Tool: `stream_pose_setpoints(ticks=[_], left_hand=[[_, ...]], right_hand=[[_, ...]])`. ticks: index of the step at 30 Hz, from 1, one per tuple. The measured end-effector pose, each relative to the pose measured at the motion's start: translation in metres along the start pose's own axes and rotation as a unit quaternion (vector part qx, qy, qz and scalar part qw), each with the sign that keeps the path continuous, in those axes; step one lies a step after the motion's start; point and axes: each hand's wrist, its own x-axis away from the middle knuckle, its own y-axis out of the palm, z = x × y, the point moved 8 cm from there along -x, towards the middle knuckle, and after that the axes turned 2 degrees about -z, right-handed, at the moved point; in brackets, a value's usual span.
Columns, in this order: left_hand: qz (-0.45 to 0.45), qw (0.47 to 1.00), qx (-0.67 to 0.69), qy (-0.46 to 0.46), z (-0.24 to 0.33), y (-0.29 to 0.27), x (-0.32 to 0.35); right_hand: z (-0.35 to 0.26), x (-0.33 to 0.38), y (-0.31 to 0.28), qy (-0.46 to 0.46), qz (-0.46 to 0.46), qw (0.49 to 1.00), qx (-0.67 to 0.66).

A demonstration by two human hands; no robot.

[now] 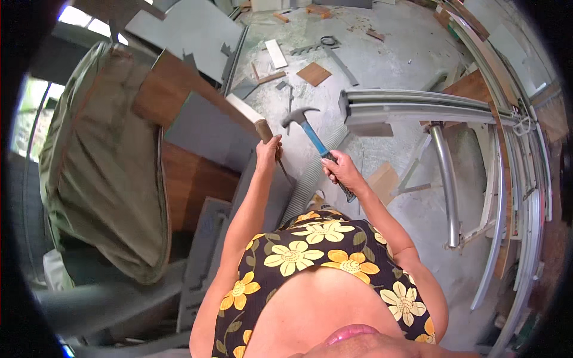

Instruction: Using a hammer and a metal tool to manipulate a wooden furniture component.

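Littered floor (394, 65); right hand (344, 170) clenches hammer (313, 138) mid-grip; left hand (268, 151) grasps wooden handle (262, 129), top protruding.

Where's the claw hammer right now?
In the head view, the claw hammer is near the centre, gripped in the right hand, its metal end raised to the right of the wooden-handled tool in the left hand.

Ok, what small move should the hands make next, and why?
Probably steer the blue-handled, grey metal claw hammer in the right hand into line with the brown wooden-handled tool upright in the left hand: the hammer's head is off to the handle's right, not touching it.
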Motion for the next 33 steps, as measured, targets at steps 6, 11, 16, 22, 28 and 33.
stream_pose_setpoints(ticks=[6, 11, 16, 22, 28, 33], left_hand=[[0.001, 0.998, 0.069, -0.015, 0.029, 0.050, -0.056], [-0.021, 0.997, 0.075, -0.022, 0.046, 0.077, -0.105], [-0.074, 0.994, 0.067, -0.040, 0.041, 0.128, -0.165], [-0.133, 0.987, 0.051, -0.073, 0.018, 0.178, -0.271], [-0.103, 0.988, 0.036, -0.114, 0.006, 0.144, -0.402], [-0.069, 0.986, 0.055, -0.144, 0.022, 0.082, -0.504]], right_hand=[[-0.088, -0.047, -0.024, -0.091, -0.024, 0.995, -0.040], [-0.129, -0.050, -0.059, -0.129, 0.003, 0.987, -0.098], [-0.137, -0.030, -0.106, -0.153, 0.101, 0.978, -0.095], [-0.150, -0.031, -0.147, -0.187, 0.251, 0.949, -0.033], [-0.167, -0.076, -0.154, -0.230, 0.372, 0.899, -0.022], [-0.195, -0.109, -0.139, -0.217, 0.490, 0.844, -0.001]])
